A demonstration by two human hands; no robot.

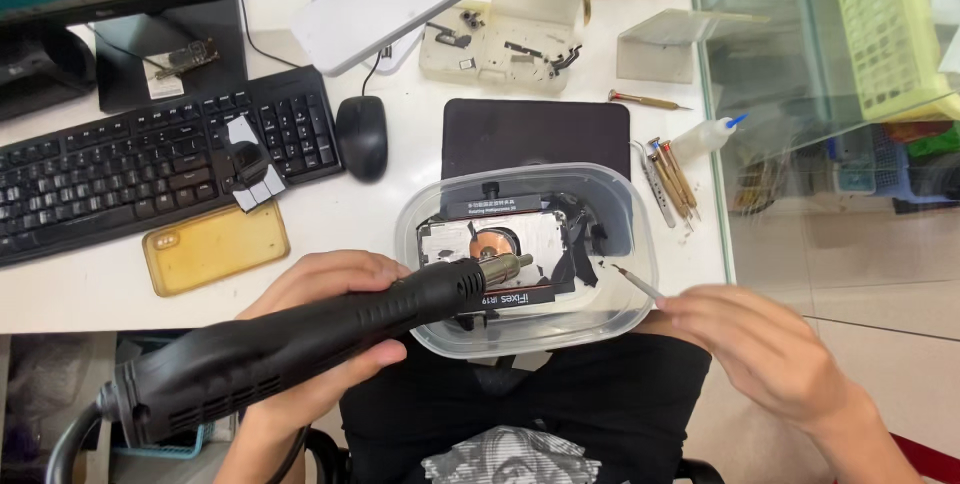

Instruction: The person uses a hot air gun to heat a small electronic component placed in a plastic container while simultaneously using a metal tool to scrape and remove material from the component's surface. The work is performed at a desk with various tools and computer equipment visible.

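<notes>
Head view, looking down at the near edge of the white desk (330,214). Left hand (325,329) wrapping around a black hot-air gun (300,339), fingers closed on the barrel, metal nozzle pointing right into a clear plastic tub (420,234). Resting inside the tub: an opened phone back (500,244) clamped in a black holder, copper coil showing, back panel already off, nozzle hovering just above it. Right hand (760,344) pinching a thin metal pick (637,284), tip angling left over the tub's right rim, not yet touching the phone as far as can be told. Judging by this: opening done, heating under way, prying or lifting of inner parts still remaining.

Lying further out: a dark mat (535,134) just behind the tub, a row of screwdrivers (668,179) and a small glue bottle (705,134) to the right, a parts tray (500,44) at the far side. Sitting to the left: a yellow phone case (215,247), a black keyboard (150,169), a black mouse (362,136).
</notes>
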